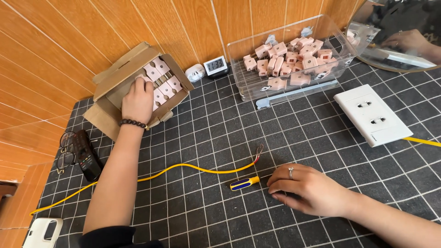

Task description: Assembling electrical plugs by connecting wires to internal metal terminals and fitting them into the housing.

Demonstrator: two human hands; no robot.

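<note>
Reaching into cardboard box (123, 87) far left, left hand (138, 102) fingers curled onto pink plugs (161, 79), right hand (308, 189) loosely closed palm-down near right, fingertips at screwdriver (244, 183), yellow wire (183, 168) between.

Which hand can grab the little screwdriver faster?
Probably the right hand. It rests palm-down on the mat with its fingertips right beside the blue-and-yellow screwdriver. The left hand is far off, reaching into the cardboard box of pink plugs.
</note>
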